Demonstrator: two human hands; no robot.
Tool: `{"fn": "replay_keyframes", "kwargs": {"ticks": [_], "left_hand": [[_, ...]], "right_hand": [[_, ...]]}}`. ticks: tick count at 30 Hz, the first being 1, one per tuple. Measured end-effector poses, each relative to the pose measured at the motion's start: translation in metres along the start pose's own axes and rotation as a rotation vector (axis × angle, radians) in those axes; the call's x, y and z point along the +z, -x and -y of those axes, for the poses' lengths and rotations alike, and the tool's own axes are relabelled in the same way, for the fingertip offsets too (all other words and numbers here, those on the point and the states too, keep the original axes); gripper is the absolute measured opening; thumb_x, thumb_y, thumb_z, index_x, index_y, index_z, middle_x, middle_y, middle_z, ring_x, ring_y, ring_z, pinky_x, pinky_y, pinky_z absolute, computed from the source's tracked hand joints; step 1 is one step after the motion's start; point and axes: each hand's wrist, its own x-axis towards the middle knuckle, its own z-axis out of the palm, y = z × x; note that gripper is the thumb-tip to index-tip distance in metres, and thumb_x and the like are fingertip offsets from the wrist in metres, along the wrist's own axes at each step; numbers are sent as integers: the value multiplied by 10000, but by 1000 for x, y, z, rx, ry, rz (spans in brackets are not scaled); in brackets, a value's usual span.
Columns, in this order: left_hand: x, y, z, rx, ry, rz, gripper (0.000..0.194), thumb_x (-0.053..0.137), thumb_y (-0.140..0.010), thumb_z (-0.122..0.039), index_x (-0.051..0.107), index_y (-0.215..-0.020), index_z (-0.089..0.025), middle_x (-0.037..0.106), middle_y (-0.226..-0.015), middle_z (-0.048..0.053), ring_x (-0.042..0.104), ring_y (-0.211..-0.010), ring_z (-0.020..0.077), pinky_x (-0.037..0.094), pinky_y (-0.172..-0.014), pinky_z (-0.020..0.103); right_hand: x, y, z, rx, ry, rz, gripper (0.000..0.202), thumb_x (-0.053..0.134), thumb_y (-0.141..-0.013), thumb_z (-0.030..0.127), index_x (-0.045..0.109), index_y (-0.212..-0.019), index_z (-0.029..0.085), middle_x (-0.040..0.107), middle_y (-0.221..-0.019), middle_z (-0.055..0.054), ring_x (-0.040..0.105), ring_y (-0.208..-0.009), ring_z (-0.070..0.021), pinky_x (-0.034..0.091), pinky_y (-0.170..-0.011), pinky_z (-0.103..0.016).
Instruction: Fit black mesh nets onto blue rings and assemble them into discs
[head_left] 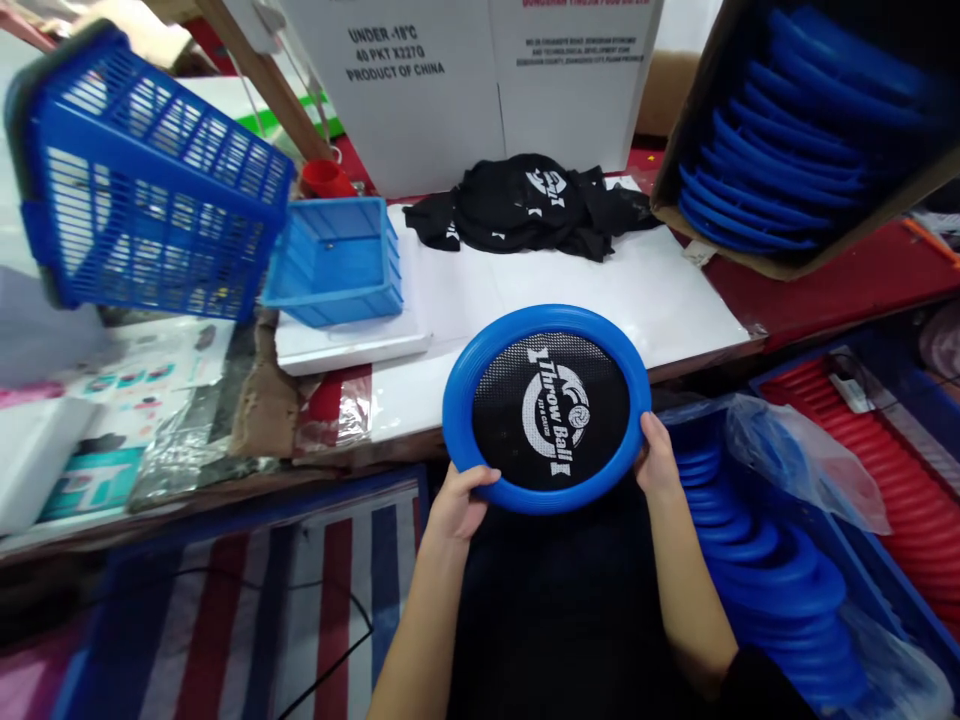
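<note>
Both my hands grip a round throw-ball paddle (551, 410) with a blue plastic rim and a black mesh face printed "Throw Ball". My left hand (459, 500) pinches the rim at the lower left, thumb on top. At the lower right edge, my right hand (658, 455) holds the rim; its fingers beneath are hidden. The paddle is tilted toward me in front of the table edge. Beyond it, a pile of black mesh covers (525, 205) with white print lies on the white board (480, 285).
A light blue bin (334, 300) and a tilted blue basket (161, 190) stand left. A carton of stacked blue rings (772, 150) leans at upper right. More blue rings (772, 570) fill a crate beside me, with red rings (847, 440) beyond. White cartons (465, 110) stand behind.
</note>
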Motion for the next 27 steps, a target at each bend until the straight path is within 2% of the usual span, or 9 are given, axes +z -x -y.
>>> {"fn": "replay_keyframes", "kwargs": {"ticks": [3, 6, 9, 12, 17, 20, 23, 25, 27], "left_hand": [[-2, 2, -4, -61, -52, 53, 496, 834, -339, -84, 622, -771, -204, 616, -654, -71, 613, -671, 133, 480, -627, 225], [-3, 1, -1, -54, -58, 61, 478, 852, -334, -96, 587, -721, -193, 578, -621, -74, 555, -609, 100, 433, -580, 206], [-4, 1, 4, -41, -42, 65, 464, 863, -343, -104, 557, -681, -190, 531, -580, -83, 520, -564, 86, 400, -550, 205], [-5, 0, 5, -19, -40, 64, 451, 863, -358, -114, 584, -703, -187, 560, -596, -79, 516, -558, 85, 413, -555, 207], [-5, -2, 3, 8, -52, 53, 480, 878, -350, -111, 615, -744, -191, 607, -632, -70, 542, -577, 93, 436, -567, 203], [-1, 1, 6, 71, 8, 32, 510, 946, -383, -169, 666, -808, -195, 651, -706, -49, 605, -652, 112, 499, -639, 214], [6, 4, 14, 199, 78, -3, 546, 1003, -478, -277, 718, -940, -215, 722, -868, -11, 680, -797, 142, 549, -771, 234], [10, 4, 18, 280, 99, -53, 571, 1015, -529, -338, 729, -1011, -227, 745, -963, 5, 696, -861, 152, 557, -836, 249], [12, 1, 21, 322, 88, -120, 596, 1021, -540, -397, 735, -1034, -225, 739, -951, 1, 683, -845, 147, 553, -835, 249]], "right_hand": [[2, -4, 5, 8, 1, 26, 553, 952, -601, 612, 797, -983, 244, 851, -1020, -38, 800, -972, -279, 651, -947, -411], [6, -5, 10, -8, 14, 28, 552, 965, -580, 598, 798, -966, 240, 851, -1024, -42, 798, -1005, -292, 640, -987, -428], [9, -2, 11, -48, 19, 13, 528, 947, -626, 590, 795, -990, 239, 848, -1055, -39, 789, -1065, -305, 624, -1036, -467], [14, 0, 12, -70, 11, 4, 517, 928, -665, 581, 787, -1017, 230, 844, -1079, -56, 778, -1114, -328, 611, -1060, -505], [20, -1, 12, -67, -1, -14, 527, 931, -636, 591, 779, -1000, 242, 844, -1058, -51, 777, -1104, -324, 599, -1081, -503], [25, 0, 12, -71, -22, -5, 533, 925, -642, 598, 782, -1002, 232, 843, -1072, -54, 773, -1115, -319, 590, -1094, -500], [28, 2, 11, -78, -29, 1, 563, 906, -674, 619, 786, -1045, 213, 839, -1099, -62, 769, -1121, -315, 598, -1082, -498], [29, 2, 10, -95, -1, -8, 582, 886, -705, 646, 785, -1076, 209, 836, -1112, -63, 767, -1122, -313, 606, -1069, -497], [26, 1, 9, -102, 48, -16, 598, 873, -717, 676, 781, -1088, 216, 834, -1107, -59, 764, -1126, -312, 609, -1062, -491]]}}
